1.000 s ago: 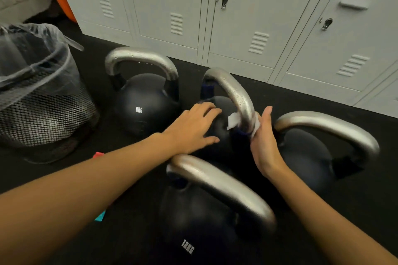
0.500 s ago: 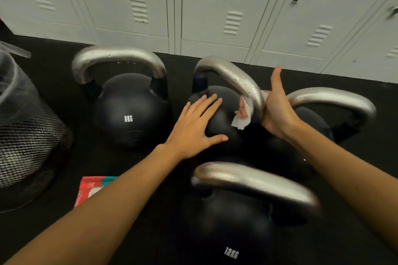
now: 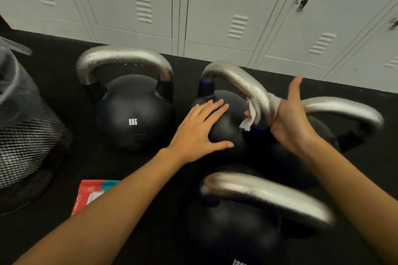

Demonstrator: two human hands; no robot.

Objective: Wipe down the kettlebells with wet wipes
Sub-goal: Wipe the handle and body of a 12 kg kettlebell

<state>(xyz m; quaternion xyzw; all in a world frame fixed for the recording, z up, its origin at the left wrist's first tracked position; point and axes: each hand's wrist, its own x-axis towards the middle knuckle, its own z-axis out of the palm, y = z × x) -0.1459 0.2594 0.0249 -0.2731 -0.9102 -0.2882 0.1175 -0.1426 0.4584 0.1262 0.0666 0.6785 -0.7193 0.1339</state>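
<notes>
Right hand [image 3: 287,120] fingers wrap wipe [image 3: 251,117] round handle [image 3: 243,84] (left hand [image 3: 199,133] flat).

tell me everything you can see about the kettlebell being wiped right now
The middle kettlebell has a matte black round body and a bare silvery metal handle dotted with water droplets, with dark blue at the handle's bases. It stands upright on the black floor, crowded by other kettlebells. The left hand rests flat on its body. The right hand wraps a white wipe round the handle's near leg. No weight marking shows.
</notes>
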